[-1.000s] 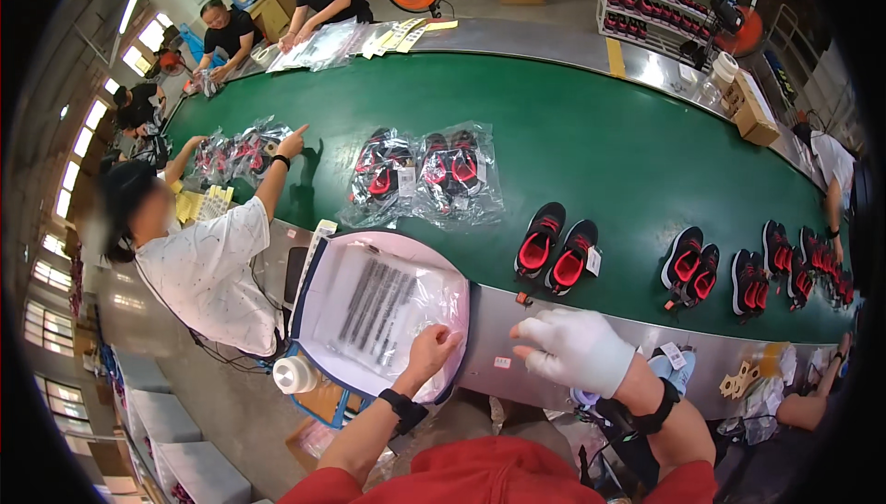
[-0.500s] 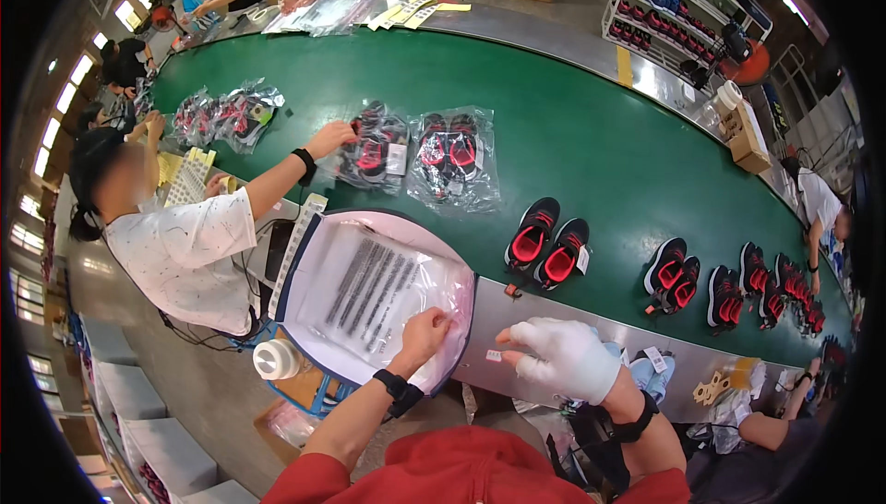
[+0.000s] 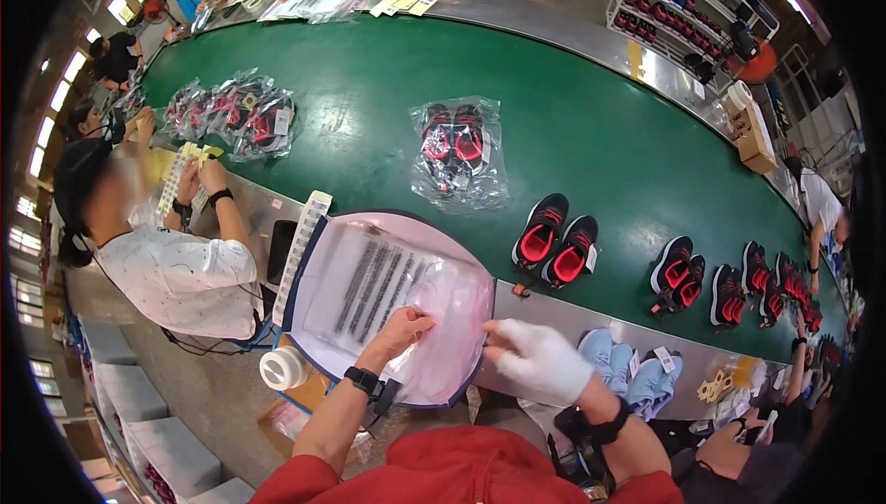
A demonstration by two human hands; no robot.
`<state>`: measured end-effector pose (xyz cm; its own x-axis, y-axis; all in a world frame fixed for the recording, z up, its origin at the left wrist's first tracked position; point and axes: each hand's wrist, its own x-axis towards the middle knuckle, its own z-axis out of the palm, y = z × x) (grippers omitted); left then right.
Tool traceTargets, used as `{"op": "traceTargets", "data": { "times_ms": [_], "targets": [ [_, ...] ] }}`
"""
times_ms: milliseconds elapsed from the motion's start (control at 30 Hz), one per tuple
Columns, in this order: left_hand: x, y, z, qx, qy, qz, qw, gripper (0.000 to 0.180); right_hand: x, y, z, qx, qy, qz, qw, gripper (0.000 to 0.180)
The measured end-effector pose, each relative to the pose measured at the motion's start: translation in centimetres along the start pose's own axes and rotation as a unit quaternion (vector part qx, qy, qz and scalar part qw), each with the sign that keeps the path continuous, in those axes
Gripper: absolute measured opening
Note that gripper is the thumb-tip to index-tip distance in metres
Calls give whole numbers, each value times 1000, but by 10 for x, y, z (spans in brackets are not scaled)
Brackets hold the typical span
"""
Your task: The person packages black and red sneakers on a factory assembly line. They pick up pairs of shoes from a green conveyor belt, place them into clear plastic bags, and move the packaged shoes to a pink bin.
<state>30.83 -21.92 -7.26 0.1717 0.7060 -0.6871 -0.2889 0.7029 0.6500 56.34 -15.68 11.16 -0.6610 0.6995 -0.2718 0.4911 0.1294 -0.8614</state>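
Bag film (image 3: 448, 356) now spreads wide and pink on the right side of the tub (image 3: 434, 229); a moment ago less of it showed. More clear bags (image 3: 369, 292) lie beside it, to the left. The left hand (image 3: 401, 330) has slid left a bit, and its thumb and fingers look to pinch the film. The white-gloved right hand (image 3: 535, 364) has come in to the tub's right rim. Its fingers are bent; I cannot tell if they hold the film. So the film seems pulled up in part, but it is not out of the tub. On the green belt (image 3: 591, 135), 1 wrapped pair (image 3: 469, 139) is left in the middle. Another has gone to the wrapped shoes (image 3: 268, 126) near the co-worker (image 3: 175, 278), who is now at a yellow sheet (image 3: 173, 181). The bare pair (image 3: 538, 236) near the tub still has no bag.
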Motion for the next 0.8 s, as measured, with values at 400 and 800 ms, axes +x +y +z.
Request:
{"op": "traceTargets", "data": {
  "times_ms": [400, 800],
  "targets": [
    [-48, 39, 29, -235, -10, 14, 972, 17, 54, 20, 136, -284, 13, 13, 959, 49],
    [-65, 105, 53, -42, 212, 142, 966, 16, 62, -12, 32, 82, 32, 67, 994, 57]
  ]
}}
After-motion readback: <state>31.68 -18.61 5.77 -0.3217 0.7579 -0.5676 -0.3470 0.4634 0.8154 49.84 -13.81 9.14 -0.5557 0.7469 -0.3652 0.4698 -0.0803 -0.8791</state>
